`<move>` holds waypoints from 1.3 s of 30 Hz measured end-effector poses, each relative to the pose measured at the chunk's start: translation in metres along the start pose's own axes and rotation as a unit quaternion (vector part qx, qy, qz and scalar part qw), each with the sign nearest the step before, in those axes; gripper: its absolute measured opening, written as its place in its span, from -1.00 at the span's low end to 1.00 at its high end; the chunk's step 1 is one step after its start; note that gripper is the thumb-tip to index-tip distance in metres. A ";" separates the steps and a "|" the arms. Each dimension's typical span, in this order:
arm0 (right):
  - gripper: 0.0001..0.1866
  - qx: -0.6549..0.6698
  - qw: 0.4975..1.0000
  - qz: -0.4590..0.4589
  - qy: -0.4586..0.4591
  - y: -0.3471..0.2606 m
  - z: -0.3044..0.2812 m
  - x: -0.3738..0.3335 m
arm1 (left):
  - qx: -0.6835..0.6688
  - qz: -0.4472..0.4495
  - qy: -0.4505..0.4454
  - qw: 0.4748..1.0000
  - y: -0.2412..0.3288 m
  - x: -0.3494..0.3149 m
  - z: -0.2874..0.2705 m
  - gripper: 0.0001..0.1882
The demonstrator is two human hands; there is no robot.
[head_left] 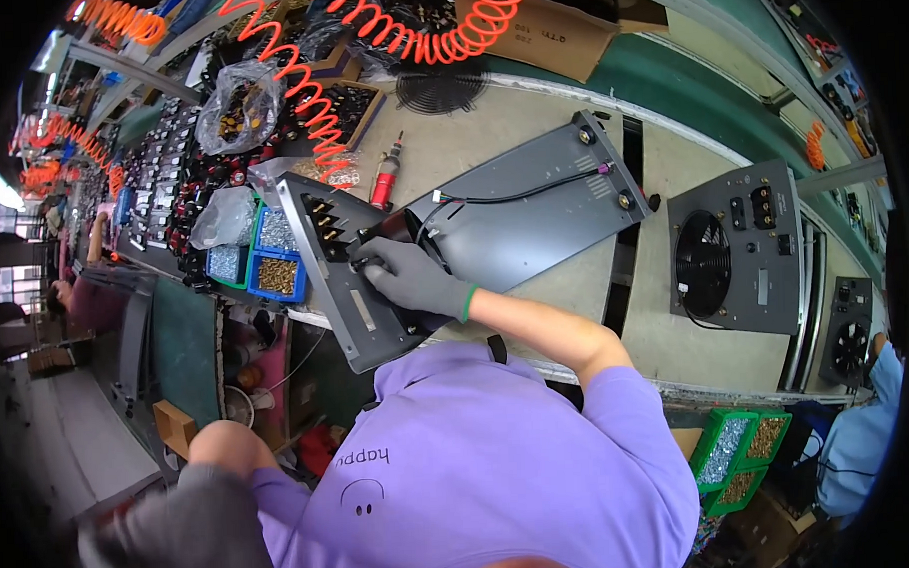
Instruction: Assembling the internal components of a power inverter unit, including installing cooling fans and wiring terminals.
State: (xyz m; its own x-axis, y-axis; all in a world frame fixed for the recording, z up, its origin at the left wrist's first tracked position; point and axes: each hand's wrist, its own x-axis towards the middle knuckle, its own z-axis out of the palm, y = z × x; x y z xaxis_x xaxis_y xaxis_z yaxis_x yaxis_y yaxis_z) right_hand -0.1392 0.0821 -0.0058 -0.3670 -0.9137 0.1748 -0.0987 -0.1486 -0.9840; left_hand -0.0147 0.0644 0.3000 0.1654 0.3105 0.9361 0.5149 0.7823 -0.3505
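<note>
Dark lettering (362, 456) stands upside down on the purple shirt (520, 442), printed characters (541, 30) on the cardboard box (585, 51).

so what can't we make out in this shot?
Head view, left hand: motion-blurred at the lower edge; finger pose and any held item unclear.
Head view, right hand: its gloved back hides the palm and what lies under it on the dark panel.
Head view, brass-coloured fasteners: too small to count or tell thread.
Head view, co-worker in light blue: cut off by the dark fisheye rim.
</note>
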 end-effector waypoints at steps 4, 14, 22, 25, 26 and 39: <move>-0.56 -0.033 0.997 0.073 -0.004 -0.034 -0.015 -0.029 | 0.264 -0.307 -0.026 0.914 0.008 -0.107 -0.083 -0.71; -0.49 -0.264 0.954 -0.121 0.074 -0.053 0.030 -0.088 | -0.059 -0.726 -0.118 0.675 -0.039 -0.339 -0.074 -0.47; -0.68 -0.361 0.901 -0.043 0.236 -0.051 0.056 -0.090 | -0.125 -0.645 -0.191 0.729 -0.066 -0.369 -0.057 -0.59; -0.66 -0.317 0.895 -0.005 0.315 -0.054 0.064 -0.101 | -0.158 -0.621 -0.208 0.739 -0.068 -0.365 -0.054 -0.62; -0.63 -0.299 0.893 0.056 0.333 -0.057 0.066 -0.107 | -0.178 -0.650 -0.213 0.707 -0.065 -0.361 -0.053 -0.63; -0.62 -0.199 0.819 0.129 0.523 -0.035 0.050 -0.130 | -0.282 -0.680 -0.279 0.617 0.022 -0.329 -0.049 -0.66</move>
State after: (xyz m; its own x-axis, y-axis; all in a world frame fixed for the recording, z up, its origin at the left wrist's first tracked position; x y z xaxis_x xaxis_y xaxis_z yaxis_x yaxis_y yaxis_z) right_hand -0.0415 0.1870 0.0043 -0.9939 -0.0406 0.1021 -0.1097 0.3244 -0.9395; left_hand -0.0164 -0.0474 -0.0137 -0.9759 -0.1652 0.1425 0.0958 0.2621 0.9603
